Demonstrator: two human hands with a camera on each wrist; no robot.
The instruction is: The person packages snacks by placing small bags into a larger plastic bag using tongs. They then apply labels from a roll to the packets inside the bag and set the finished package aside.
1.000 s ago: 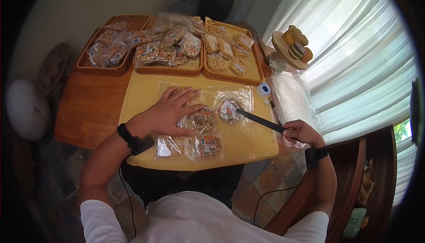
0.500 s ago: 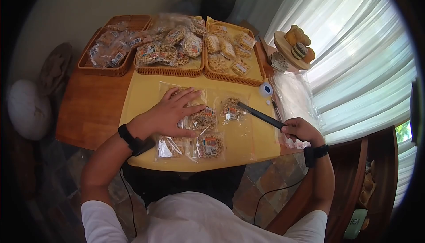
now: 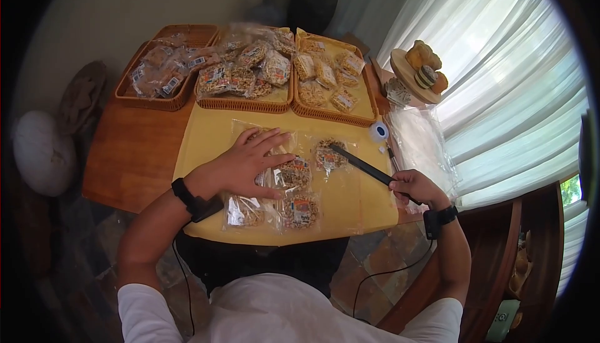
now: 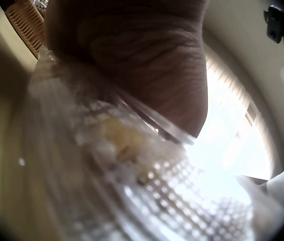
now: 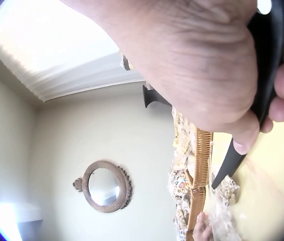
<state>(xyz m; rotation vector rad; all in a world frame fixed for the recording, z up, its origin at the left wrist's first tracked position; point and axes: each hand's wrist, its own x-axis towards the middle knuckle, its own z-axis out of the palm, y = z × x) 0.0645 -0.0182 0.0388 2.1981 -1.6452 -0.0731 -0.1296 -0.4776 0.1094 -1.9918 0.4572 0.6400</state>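
Crinkly snack bags [image 3: 275, 174] are pinned flat under spread left hand [image 3: 240, 162]; right hand [image 3: 414, 185] fingers curl round rigid black tongs [image 3: 362, 167], likely slippery on film.

Snack bags [image 3: 294, 174] glossy clear plastic; tongs [image 3: 362, 165] matt black; baskets [image 3: 244, 102] woven wicker; table [image 3: 131, 149] smooth wood.

Three wicker baskets [image 3: 153, 100] stood in a row at the far edge of the table, each heaped with packaged snacks too many and too overlapped to count. On the yellow mat [image 3: 206, 137] lay four clear snack bags [image 3: 300, 209]. One pair of black tongs [image 3: 362, 167] was there, one small white-and-blue round thing [image 3: 378, 132], and one wooden stand [image 3: 409, 77] of pastries.
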